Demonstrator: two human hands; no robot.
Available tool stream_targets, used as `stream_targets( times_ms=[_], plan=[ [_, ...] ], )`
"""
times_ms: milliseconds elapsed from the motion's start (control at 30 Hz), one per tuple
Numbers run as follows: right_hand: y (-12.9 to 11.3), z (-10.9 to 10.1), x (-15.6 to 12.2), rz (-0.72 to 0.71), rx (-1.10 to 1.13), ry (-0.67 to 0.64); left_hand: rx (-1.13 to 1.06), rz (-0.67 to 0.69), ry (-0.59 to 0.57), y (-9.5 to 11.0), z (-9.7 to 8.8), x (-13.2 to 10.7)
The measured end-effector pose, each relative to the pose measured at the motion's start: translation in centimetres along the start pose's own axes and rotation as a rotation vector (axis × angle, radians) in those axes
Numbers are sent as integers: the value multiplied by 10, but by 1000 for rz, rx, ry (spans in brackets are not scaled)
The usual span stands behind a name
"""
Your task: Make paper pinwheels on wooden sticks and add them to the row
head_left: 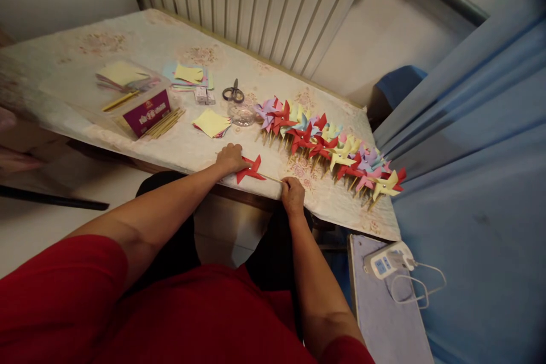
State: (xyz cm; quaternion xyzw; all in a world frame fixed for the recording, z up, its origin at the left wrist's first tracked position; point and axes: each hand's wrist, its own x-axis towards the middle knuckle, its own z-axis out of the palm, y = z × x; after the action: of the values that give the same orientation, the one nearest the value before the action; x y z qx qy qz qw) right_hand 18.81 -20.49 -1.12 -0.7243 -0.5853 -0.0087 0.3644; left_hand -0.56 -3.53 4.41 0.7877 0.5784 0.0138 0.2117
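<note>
Near the table's front edge lies a red paper pinwheel (251, 170) on a thin wooden stick (273, 178). My left hand (231, 159) is closed at the pinwheel's left side, its fingers against the paper. My right hand (293, 194) pinches the far end of the stick with thumb and fingers. Just beyond my left hand sits a stack of yellow paper squares (211, 123) with cut corners. A clear dish (241, 115) holding small items I cannot make out stands behind it, close to black-handled scissors (233, 93).
Rows of finished pinwheels (324, 145) in several colours lie along the right. At left are a clear box (123, 103) with a purple label, wooden sticks (165, 124), coloured paper (189, 74) and small boxes (203, 95). A power strip (389, 260) rests on a side surface by a blue curtain (473, 193).
</note>
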Motion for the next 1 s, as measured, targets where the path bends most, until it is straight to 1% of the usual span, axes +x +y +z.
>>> stream_targets(
  times_ms=[333,567,700,1000],
  plan=[
    [-2,7,2,-57,-56,-56,21,6,10,0,1,-2],
    [-4,15,6,-94,-26,-102,14,16,1,0,0,-4],
    [-6,18,8,-87,2,-124,12,12,-15,0,0,-4],
    [-9,20,9,-56,-5,-126,3,6,3,0,2,-4]
  ],
)
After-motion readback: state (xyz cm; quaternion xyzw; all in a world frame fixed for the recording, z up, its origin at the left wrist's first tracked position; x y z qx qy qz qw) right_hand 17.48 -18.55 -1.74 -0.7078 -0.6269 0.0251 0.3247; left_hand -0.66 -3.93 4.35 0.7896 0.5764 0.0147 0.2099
